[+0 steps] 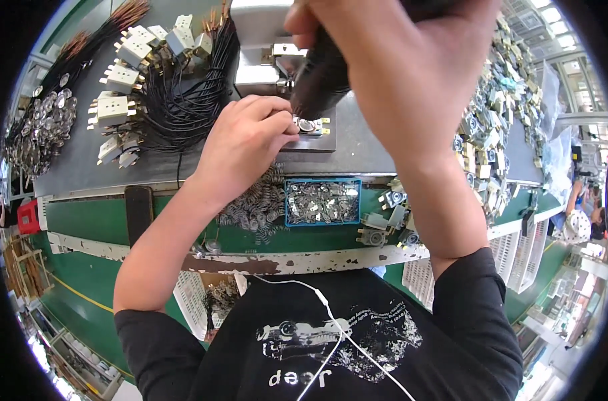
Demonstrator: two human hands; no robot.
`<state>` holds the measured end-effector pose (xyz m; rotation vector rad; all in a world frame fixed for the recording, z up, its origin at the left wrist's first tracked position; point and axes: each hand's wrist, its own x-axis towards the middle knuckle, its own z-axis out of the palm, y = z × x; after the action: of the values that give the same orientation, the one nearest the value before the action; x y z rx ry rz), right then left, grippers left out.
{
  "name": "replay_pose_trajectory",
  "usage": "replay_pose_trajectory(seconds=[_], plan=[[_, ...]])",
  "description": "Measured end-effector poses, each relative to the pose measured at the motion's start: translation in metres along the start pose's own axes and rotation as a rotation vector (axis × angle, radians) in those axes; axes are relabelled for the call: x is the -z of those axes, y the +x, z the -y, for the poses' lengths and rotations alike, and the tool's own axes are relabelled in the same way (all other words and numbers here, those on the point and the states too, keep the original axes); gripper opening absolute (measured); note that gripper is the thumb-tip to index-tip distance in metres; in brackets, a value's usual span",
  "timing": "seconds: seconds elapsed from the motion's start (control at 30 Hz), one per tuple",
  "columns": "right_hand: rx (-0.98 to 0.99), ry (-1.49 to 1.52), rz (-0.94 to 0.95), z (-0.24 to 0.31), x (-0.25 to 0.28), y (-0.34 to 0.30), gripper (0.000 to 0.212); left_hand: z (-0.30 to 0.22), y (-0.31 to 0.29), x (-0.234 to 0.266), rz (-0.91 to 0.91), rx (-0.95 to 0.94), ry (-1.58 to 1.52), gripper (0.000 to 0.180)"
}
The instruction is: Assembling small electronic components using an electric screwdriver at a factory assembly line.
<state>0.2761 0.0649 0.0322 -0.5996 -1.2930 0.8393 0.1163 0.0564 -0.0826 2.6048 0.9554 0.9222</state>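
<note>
My right hand (pixel 411 80) is wrapped round what looks like a black power screwdriver (pixel 323 75), whose tapered end points down at a small pale switch-like part (pixel 309 125). That part has a round metal face and brass tabs. It sits on a flat metal plate (pixel 321 143) at the foot of a metal fixture (pixel 256 77). From the left, my left hand (pixel 247 137) pinches the part's near side with thumb and forefinger. The screwdriver's tip and the part's far side are hidden.
Several pale blocks with black wires (pixel 184 110) lie to the left, beside round metal discs (pixel 50 123). Loose springs (pixel 257 204) and a blue tray (pixel 287 222) of small metal pieces are nearer me. Many similar parts (pixel 498 120) are heaped at right.
</note>
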Motion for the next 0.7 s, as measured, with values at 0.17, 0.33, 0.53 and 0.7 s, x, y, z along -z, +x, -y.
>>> replay_pose_trajectory(seconds=[0.17, 0.33, 0.53, 0.7], plan=[[0.032, 0.081, -0.014, -0.007, -0.004, -0.003, 0.061, 0.005, 0.001, 0.001, 0.035, -0.004, -0.077, 0.014], [0.008, 0.070, 0.009, -0.015, -0.004, -0.006, 0.067, 0.009, -0.001, 0.004, 0.041, 0.008, -0.125, 0.016], [0.214, 0.077, -0.020, -0.021, -0.013, -0.004, 0.075, 0.010, -0.002, -0.001, 0.065, 0.008, -0.160, 0.014], [0.027, 0.050, 0.284, -0.022, 0.001, 0.016, 0.076, 0.014, -0.001, -0.001, 0.052, -0.018, -0.186, 0.014]])
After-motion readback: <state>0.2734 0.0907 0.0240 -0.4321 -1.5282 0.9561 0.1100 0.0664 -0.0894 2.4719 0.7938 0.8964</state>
